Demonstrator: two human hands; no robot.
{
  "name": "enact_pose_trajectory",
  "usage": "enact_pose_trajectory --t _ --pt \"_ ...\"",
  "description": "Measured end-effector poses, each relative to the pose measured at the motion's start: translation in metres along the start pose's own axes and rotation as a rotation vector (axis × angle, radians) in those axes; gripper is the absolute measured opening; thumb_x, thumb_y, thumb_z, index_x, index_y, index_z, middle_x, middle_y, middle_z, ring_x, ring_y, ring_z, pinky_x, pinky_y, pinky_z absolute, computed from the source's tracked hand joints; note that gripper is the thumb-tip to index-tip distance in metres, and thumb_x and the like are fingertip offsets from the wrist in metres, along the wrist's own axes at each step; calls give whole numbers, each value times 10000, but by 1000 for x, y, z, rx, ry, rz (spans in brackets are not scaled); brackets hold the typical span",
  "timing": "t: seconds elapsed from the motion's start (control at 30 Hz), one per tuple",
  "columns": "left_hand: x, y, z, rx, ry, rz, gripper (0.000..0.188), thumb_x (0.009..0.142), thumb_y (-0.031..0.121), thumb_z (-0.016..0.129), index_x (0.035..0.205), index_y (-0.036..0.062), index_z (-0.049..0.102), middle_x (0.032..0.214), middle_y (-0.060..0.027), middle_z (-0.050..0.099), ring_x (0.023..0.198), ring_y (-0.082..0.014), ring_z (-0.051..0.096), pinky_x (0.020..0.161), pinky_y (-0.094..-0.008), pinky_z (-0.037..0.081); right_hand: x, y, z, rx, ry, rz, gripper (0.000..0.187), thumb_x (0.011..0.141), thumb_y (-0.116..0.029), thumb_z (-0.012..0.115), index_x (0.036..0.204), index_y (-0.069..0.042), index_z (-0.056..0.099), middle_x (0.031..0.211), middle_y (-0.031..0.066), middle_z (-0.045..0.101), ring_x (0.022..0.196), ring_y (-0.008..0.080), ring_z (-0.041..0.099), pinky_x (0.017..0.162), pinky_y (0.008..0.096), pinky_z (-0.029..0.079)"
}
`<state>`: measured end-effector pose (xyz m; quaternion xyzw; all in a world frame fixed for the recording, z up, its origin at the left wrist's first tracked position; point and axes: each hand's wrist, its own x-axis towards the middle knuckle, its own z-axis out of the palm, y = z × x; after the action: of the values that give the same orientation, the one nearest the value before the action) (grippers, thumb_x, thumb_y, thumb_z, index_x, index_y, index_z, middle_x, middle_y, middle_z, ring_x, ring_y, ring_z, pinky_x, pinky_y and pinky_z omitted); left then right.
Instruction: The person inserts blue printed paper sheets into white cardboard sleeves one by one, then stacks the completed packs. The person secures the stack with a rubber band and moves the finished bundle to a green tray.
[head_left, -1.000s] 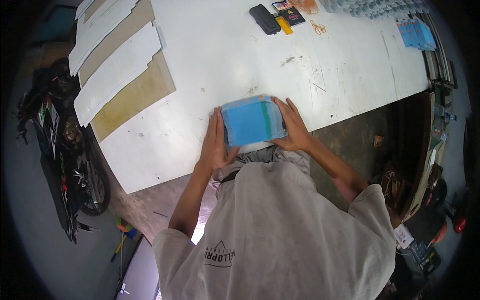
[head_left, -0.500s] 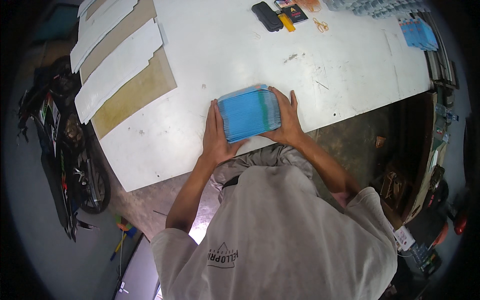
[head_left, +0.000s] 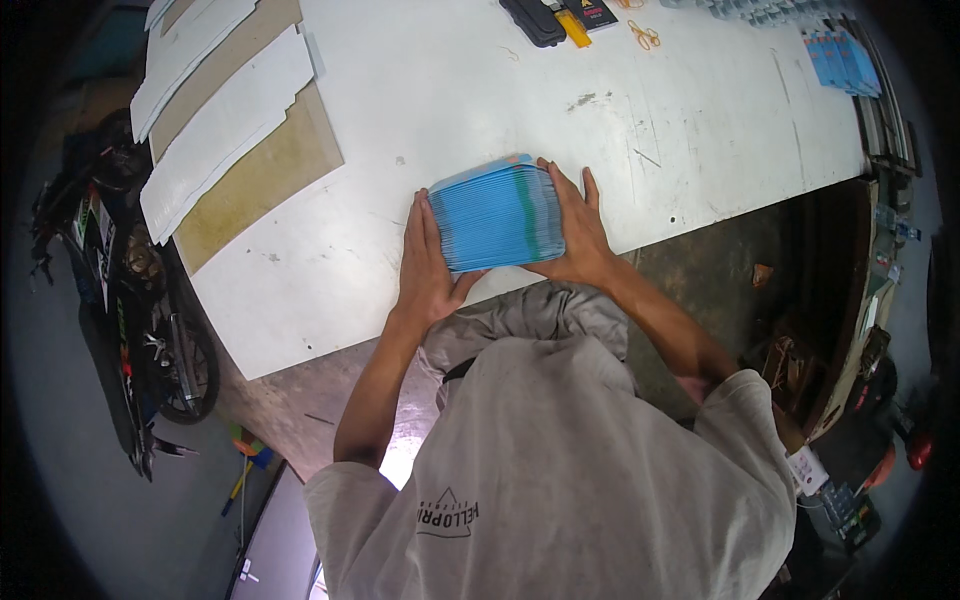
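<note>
A thick stack of blue cards or folded sheets (head_left: 490, 220) with rounded corners and a green band is held between my two hands at the table's near edge. My left hand (head_left: 428, 262) presses on its left end, fingers along the side and thumb by the near lower edge. Against the right end lies my right hand (head_left: 580, 230), with one finger standing off from the stack. Whether the stack rests on the white table (head_left: 370, 240) or is lifted slightly, I cannot tell.
Overlapping white and brown sheets (head_left: 260, 170) lie at the table's left. At the far side are a black case (head_left: 535, 22), a yellow lighter (head_left: 573, 28) and rubber bands (head_left: 645, 37). More blue packs (head_left: 842, 62) sit far right. A motorbike (head_left: 130, 290) stands left of the table.
The stack's visible edges look more evenly spread and its outline slightly wider. Both hands stay on its ends, and the whole view has shifted a little.
</note>
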<state>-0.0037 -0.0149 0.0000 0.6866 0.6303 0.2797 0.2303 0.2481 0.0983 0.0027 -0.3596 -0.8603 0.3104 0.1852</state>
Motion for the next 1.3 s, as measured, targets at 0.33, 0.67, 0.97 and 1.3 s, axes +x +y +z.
enact_pose_trajectory --t 0.33,0.67,0.97,1.3 --pt "4 2 3 9 46 -48 1244 830 373 834 1625 -101 4 1658 -379 150 1509 -547 255 1217 -592 268 9 -14 0 44 22 132 1240 677 -346 973 1611 -23 224 1570 212 450 1460 375 442 1252 666 83" --pt "4 -4 9 -35 83 -89 1286 789 419 876 1636 -62 36 1648 -371 181 1516 -545 256 1200 -607 311 10 -39 3 574 73 343 1194 684 56 879 1658 -89 204 1648 179 373 1520 342 377 1194 447 413" --pt "5 -1 5 -50 112 -85 1345 673 399 964 1619 -41 115 1542 -341 319 1405 -511 383 1127 -591 381 6 -33 10 952 95 274 1187 701 116 770 1679 -83 127 1681 167 302 1542 293 327 1248 421 325" --pt "26 -14 4 -258 118 28 1082 609 247 980 1477 4 381 1364 -227 606 1293 -416 584 1160 -548 406 13 -31 -6 672 24 233 1183 722 28 870 1669 -58 164 1688 194 296 1533 325 358 1233 424 354"
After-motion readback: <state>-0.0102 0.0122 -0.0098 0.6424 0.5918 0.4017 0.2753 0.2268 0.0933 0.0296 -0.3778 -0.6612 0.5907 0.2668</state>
